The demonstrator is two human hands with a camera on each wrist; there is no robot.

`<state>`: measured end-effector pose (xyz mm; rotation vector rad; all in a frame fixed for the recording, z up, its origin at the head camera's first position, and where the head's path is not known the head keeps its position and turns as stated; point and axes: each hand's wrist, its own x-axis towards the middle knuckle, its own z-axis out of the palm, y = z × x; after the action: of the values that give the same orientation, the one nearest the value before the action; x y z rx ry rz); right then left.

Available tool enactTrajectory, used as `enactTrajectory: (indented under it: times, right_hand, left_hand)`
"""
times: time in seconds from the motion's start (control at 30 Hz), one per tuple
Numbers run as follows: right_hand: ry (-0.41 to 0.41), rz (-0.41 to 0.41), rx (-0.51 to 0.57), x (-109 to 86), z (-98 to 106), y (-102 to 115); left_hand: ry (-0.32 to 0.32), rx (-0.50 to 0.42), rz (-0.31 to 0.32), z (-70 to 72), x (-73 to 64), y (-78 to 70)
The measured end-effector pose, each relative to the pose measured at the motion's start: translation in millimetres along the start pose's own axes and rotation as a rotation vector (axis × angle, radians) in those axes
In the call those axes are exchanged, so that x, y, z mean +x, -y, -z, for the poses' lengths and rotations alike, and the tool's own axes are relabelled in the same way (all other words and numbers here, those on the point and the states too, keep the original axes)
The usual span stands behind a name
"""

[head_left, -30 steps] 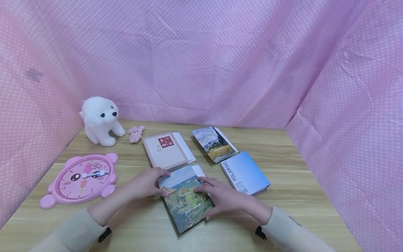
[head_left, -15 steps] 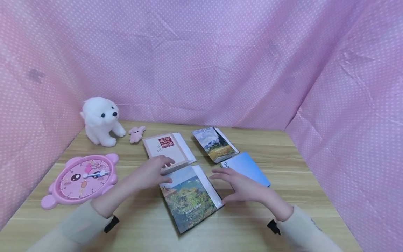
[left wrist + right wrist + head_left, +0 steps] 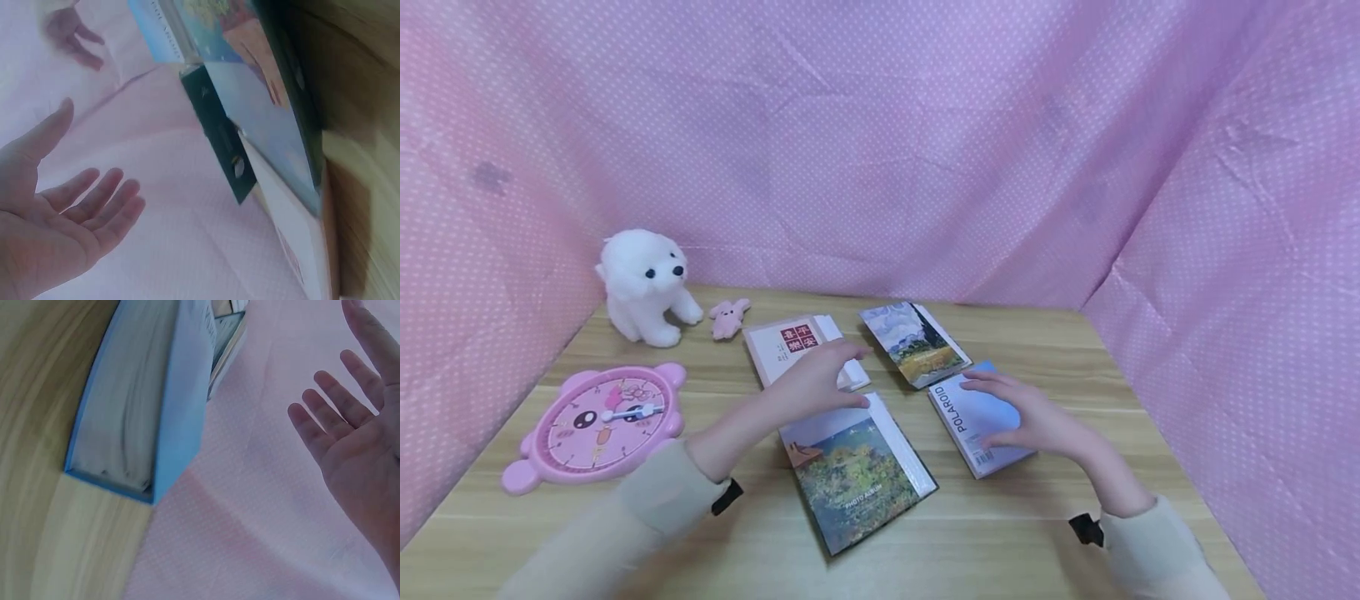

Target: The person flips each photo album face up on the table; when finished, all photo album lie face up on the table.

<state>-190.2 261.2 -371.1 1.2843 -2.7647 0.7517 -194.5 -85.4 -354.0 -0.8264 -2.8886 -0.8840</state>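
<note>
My left hand point(image 3: 812, 383) hovers, fingers spread and holding nothing, over the gap between a beige album with red characters point(image 3: 767, 354) and a photo album with a garden painting point(image 3: 857, 479). The left wrist view has that hand's palm point(image 3: 62, 231) apart from the albums. My right hand point(image 3: 1037, 421) is held above a blue POLAROID album point(image 3: 977, 412), which it partly hides in the head view. In the right wrist view its loosely straight fingers point(image 3: 337, 406) stand clear of the blue album point(image 3: 181, 419), whose page edges face the camera.
An album with a wheat-field painting point(image 3: 913, 342) lies behind the blue one. On the left are a white plush dog point(image 3: 643, 283), a small pink plush toy point(image 3: 727, 318) and a pink toy clock point(image 3: 602, 425). Pink dotted cloth point(image 3: 880, 167) walls in the wooden table point(image 3: 1112, 450).
Both hands have come away from the garden-painting album, uncovering its white edge. My right hand has moved right over the blue album; my left has lifted and shifted right.
</note>
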Motion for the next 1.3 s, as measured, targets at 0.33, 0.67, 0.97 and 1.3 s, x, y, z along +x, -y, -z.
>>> enactTrajectory:
  times: [0.33, 0.67, 0.97, 1.3]
  right_hand:
    - [-0.037, -0.123, 0.171, -26.0, 0.9, -37.5]
    - [0.03, -0.172, 0.307, -47.2, 1.0, -65.3]
    - [0.089, -0.248, 0.43, -60.5, -2.7, -82.5]
    - [0.187, -0.273, 0.423, -60.2, -7.4, -91.4]
  left_hand:
    - [0.034, -0.006, -0.079, -29.7, 35.0, -15.2]
    - [0.199, -0.079, -0.109, -59.1, 65.4, -22.6]
    - [0.314, 0.013, -0.174, -85.8, 85.5, -18.4]
    - [0.385, 0.073, -0.253, -95.4, 106.8, -14.2]
